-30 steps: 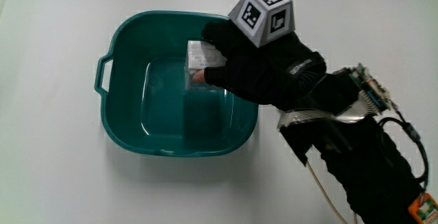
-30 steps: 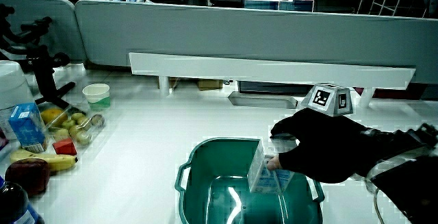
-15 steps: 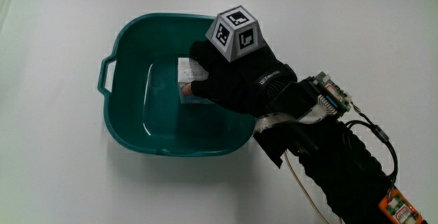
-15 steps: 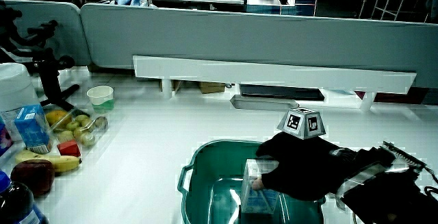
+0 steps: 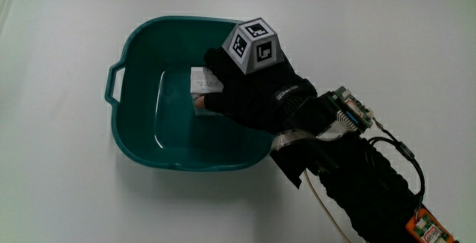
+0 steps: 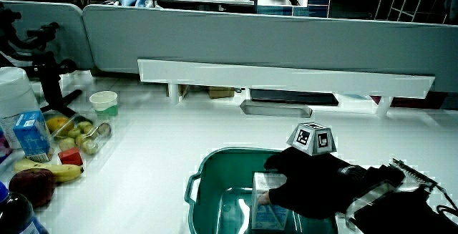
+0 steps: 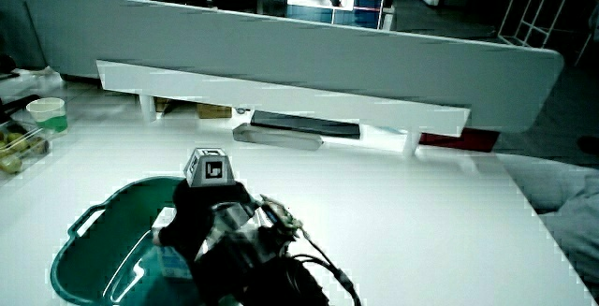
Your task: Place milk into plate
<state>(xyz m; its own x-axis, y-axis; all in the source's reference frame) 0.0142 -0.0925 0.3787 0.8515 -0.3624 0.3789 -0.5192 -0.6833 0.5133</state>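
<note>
We see the hands (image 5: 249,94) wrapped around the milk (image 5: 204,82) carton from above, holding it upright inside the teal basin (image 5: 141,135), the only thing here to serve as the plate, on the bench (image 5: 59,191). That top grip lets it settle flat on the floor. Compared with a second ago, the carton sits lower and nearer the basin's middle than its rim.

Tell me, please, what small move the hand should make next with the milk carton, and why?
Probably open the fingers and lift away. The hand grips the milk carton upright, low inside the teal basin, seemingly at or near its floor, so only the release appears left.
</note>
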